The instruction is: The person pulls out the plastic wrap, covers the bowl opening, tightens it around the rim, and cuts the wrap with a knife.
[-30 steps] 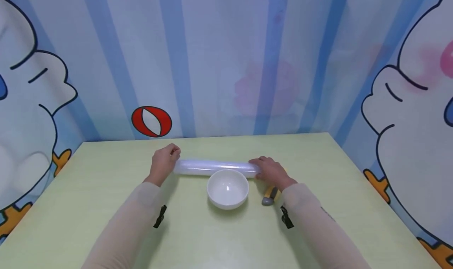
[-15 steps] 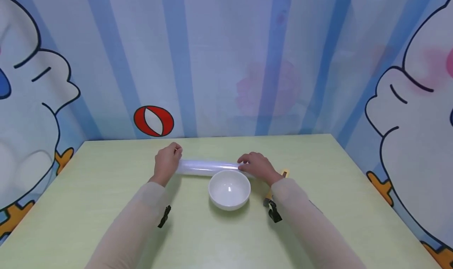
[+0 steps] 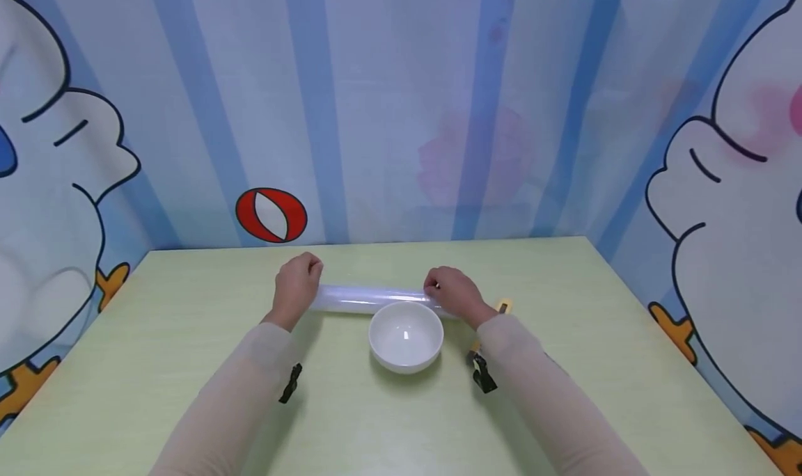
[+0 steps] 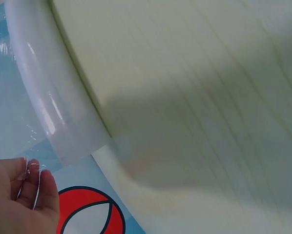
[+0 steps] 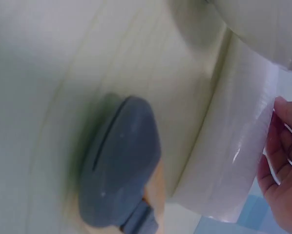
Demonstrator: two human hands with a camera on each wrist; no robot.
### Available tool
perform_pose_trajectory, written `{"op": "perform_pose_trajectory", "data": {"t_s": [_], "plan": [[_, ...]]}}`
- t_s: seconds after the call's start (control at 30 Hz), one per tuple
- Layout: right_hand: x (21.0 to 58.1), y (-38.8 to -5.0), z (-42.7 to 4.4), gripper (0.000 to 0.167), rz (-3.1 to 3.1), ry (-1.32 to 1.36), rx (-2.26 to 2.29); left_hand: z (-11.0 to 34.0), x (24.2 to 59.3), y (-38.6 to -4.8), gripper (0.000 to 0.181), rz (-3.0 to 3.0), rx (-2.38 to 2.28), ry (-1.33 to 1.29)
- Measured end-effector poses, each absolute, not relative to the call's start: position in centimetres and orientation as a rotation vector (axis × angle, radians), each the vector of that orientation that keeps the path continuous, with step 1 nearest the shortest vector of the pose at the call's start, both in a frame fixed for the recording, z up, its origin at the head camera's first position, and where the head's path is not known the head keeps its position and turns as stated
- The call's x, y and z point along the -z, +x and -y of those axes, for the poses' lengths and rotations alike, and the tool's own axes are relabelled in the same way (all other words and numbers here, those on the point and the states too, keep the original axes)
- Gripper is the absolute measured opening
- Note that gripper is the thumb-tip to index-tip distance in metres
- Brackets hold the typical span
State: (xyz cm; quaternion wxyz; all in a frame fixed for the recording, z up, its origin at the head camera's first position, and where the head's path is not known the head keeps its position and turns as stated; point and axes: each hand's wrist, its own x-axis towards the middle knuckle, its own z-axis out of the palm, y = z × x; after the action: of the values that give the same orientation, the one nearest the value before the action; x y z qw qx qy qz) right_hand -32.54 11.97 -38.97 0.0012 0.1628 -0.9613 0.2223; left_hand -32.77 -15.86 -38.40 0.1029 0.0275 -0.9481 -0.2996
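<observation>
A roll of cling film (image 3: 360,299) lies across the table behind a white bowl (image 3: 406,338). At its left end my left hand (image 3: 298,282) pinches a clear sheet of film between thumb and fingertips; the left wrist view shows this hand (image 4: 24,200) just off the roll's end, with film stretching up from it. My right hand (image 3: 456,294) is at the roll's right part, fingers curled. In the right wrist view that hand (image 5: 287,161) has its thumb and fingertips at the roll's far side, pinching film that is hard to make out.
A yellow and grey utility knife (image 3: 505,305) lies right of the bowl, partly hidden under my right forearm; its grey end (image 5: 121,161) looms large in the right wrist view. A striped cartoon backdrop (image 3: 388,114) rises behind the table's far edge (image 3: 532,250).
My right hand has moved left along the roll from its right end, and its fingers have curled in. My left hand stays at the left end. The knife's yellow end has come into view.
</observation>
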Motion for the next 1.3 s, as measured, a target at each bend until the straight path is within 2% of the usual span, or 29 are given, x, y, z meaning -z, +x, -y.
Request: {"op": "perform_pose_trajectory", "data": {"t_s": [0.17, 0.47, 0.6, 0.73, 0.8, 0.87, 1.03, 1.3], "plan": [[38.6, -32.6, -11.6, 0.012, 3.04, 0.452, -0.638, 15.8, 38.2, -32.8, 0.022, 2.785, 0.944, 0.128], [38.2, -32.7, -11.4, 0.01, 3.049, 0.451, -0.658, 15.8, 38.3, -33.1, 0.024, 2.703, 1.512, 0.201], [38.2, -32.9, -11.3, 0.01, 3.045, 0.45, -0.71, 16.1, 38.1, -33.1, 0.037, 2.83, 1.346, 0.05], [38.3, -33.2, -11.3, 0.01, 3.026, 0.465, -0.785, 16.1, 37.7, -33.1, 0.053, 2.997, 0.959, -0.19], [38.4, -33.3, -11.3, 0.01, 3.015, 0.476, -0.817, 15.9, 37.5, -33.0, 0.051, 3.046, 0.773, -0.281], [38.4, -33.4, -11.4, 0.011, 3.008, 0.491, -0.841, 15.6, 37.4, -33.0, 0.04, 3.07, 0.618, -0.325], [38.6, -33.4, -11.9, 0.017, 2.993, 0.567, -0.844, 15.1, 37.2, -32.8, 0.018, 3.07, 0.448, -0.294], [39.6, -32.8, -14.0, 0.025, 3.048, 0.641, -0.747, 14.6, 37.0, -32.4, 0.02, 2.996, 0.305, -0.257]]}}
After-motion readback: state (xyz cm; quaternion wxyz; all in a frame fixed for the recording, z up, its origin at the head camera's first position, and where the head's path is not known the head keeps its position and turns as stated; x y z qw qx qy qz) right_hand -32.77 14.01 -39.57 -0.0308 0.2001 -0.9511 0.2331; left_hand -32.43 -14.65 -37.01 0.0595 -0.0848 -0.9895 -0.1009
